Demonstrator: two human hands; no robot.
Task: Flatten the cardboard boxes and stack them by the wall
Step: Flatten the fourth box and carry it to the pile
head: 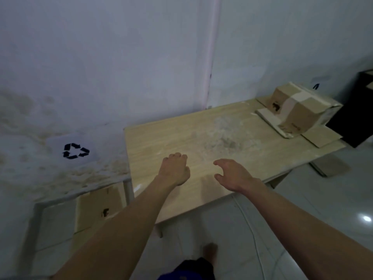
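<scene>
Both bare arms reach out over the pale wood-grain table (pixel 181 138) in the middle of the frame; the left hand (pixel 175 168) hangs above the tabletop with its fingers curled under and nothing in them, while the right hand (pixel 234 174) hovers just beside it, fingers spread and loosely bent, thumb apart, gripping nothing either; whether either hand touches the wood, I cannot tell. Far off at the upper right of the frame, on the table's far corner, sits an upright brown cardboard box (pixel 296 110) sealed with a strip of pale tape, resting on flat sheets of brown cardboard (pixel 321 138) that jut past the table edge; it is well apart from both hands. At the lower left, a flattened brown cardboard piece (pixel 96 207) with a dark handle cutout stands against the stained white wall (pixel 101 57), beside the table leg; above it on the wall is a white paper sign with a black recycling symbol (pixel 75 151). A dusty grey smear marks the tabletop between hands and box; a dark cabinet (pixel 359 110) fills the right edge; the floor is glossy pale tile (pixel 323 229).
</scene>
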